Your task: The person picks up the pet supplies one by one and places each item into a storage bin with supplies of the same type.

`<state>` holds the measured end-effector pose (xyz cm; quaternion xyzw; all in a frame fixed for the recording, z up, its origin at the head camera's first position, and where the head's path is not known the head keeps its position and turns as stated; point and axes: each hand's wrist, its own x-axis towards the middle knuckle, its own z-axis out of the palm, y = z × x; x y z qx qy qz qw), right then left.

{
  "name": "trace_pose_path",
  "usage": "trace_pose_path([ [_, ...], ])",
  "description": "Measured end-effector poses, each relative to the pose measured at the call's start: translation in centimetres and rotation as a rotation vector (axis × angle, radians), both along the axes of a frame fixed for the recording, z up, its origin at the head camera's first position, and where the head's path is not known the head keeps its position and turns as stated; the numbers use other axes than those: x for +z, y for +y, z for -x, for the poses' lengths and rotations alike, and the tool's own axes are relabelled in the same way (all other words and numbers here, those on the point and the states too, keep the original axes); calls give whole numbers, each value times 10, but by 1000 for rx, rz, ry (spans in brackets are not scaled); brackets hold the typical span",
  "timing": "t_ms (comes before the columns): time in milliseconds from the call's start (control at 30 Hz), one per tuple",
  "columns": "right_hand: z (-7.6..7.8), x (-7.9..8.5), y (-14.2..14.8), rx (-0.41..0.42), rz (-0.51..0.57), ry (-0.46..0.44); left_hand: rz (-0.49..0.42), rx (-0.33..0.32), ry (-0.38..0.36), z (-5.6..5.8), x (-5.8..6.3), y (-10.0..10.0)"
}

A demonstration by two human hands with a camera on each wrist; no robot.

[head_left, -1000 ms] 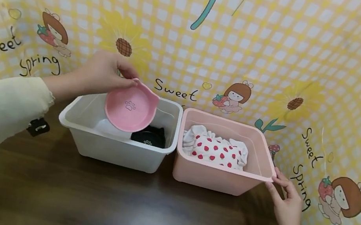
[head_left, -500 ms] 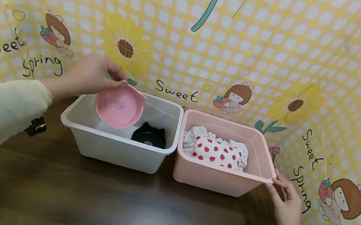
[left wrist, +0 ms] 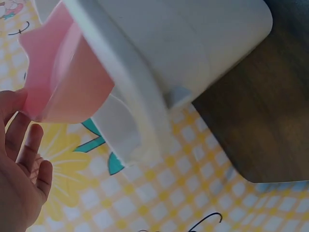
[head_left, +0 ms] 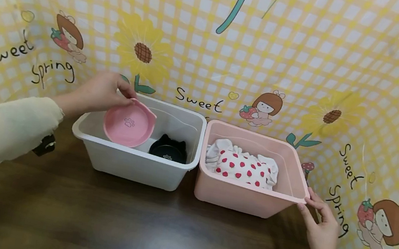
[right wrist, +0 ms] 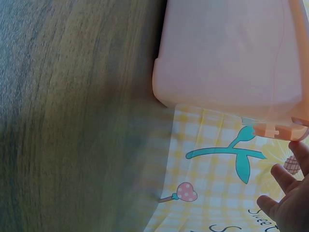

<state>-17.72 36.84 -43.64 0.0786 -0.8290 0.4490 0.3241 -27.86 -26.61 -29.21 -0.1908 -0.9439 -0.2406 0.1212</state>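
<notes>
My left hand (head_left: pixel 103 93) pinches the upper rim of a pink cat-eared bowl (head_left: pixel 127 132) with a paw print inside. The bowl hangs tilted within the left part of the white bin (head_left: pixel 132 168); in the left wrist view the pink bowl (left wrist: pixel 79 89) is partly hidden behind the bin's rim. A black cat-eared bowl (head_left: pixel 169 148) lies at the white bin's right end. My right hand (head_left: pixel 324 233) pinches the front right corner of the pink bin (head_left: pixel 235 196) between thumb and fingers. Inside that bin rests a white ruffled cloth item with red strawberries (head_left: pixel 245 167).
Both bins stand side by side on a dark wooden table (head_left: pixel 142 229), their rims almost touching. A yellow checked cloth (head_left: pixel 204 46) with flowers and cartoon figures rises behind them and at the sides.
My left hand has moved left and down with the pink bowl, lowering it further into the white bin. More of the black bowl shows now. My right hand stays at the pink bin's corner.
</notes>
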Motion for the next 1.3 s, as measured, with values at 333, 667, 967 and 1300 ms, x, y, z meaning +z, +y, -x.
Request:
trace_pose_path([
  [333,3,2,0,22,9,-14,29,-9,-43,6,-13,-6],
  [667,3,3,1,-1,14,-4,189,-88,-7,24,-27,-8],
  [967,3,2,2,16,27,-9,186,-76,-65,31,-43,-5],
  [1300,3,-3,3,-4,24,-30,323,-48,29,35,-59,5],
])
